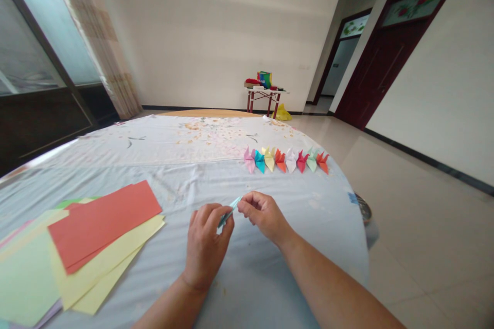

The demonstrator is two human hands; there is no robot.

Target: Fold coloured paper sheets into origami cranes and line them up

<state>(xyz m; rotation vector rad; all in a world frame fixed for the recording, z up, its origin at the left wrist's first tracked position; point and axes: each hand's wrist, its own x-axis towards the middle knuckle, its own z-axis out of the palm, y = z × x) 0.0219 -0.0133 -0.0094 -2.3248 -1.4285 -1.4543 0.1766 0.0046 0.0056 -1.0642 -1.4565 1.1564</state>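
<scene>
A small folded piece of light blue paper (230, 211) is held up at a slant over the near part of the table. My left hand (208, 239) is closed on its lower end, thumb below and fingers above. The fingertips of my right hand (263, 214) pinch its upper tip. Beyond the right hand, several folded paper cranes (291, 161) stand in a row, in pink, blue, yellow, orange, white, red and pale green. To the left of my left hand lies a spread stack of coloured paper sheets (111, 221), red and yellow on top.
A round table (185, 177) with a floral cloth fills the foreground. By the far wall stands a small side table (266, 90) with a colourful bag on it and a yellow plastic bag (283, 112) beside it. Dark red doors (393, 54) are at right.
</scene>
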